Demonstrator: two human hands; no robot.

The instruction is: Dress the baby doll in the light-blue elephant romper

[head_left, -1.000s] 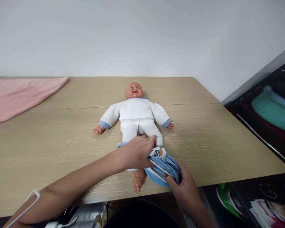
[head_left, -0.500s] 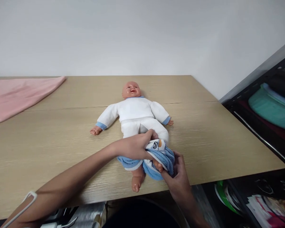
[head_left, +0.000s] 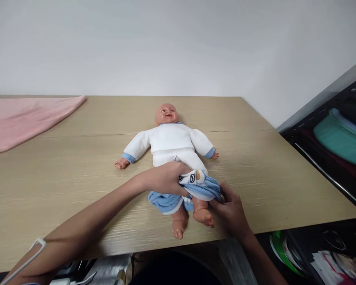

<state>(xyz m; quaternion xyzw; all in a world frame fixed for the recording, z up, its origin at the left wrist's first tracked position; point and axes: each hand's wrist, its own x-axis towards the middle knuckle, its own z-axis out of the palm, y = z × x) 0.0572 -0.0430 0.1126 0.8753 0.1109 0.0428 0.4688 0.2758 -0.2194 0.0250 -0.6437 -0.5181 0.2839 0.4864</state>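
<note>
A baby doll [head_left: 173,136] lies on its back on the wooden table, head toward the wall, in a white top with blue cuffs and a white body. Blue-and-white doll pants [head_left: 206,188] with an embroidered face are bunched around both lower legs, and both bare feet stick out below. My left hand [head_left: 169,178] reaches across the legs, its fingers closed on the pants at the inner side of the leg on the right. My right hand [head_left: 230,208] grips the outer edge of that same pants leg. Some of its fingers are hidden behind the cloth.
A pink cloth [head_left: 23,120] is spread on the left of the wooden table [head_left: 77,170]. To the right stands a black rack [head_left: 317,158] bearing a teal item [head_left: 342,136]. Below the table's front edge are a green ring-shaped object [head_left: 280,249] and papers.
The doll's foot on the right has come out through the pants leg and now shows fully. My right hand has shifted slightly right, and the cloth sits higher around the ankle.
</note>
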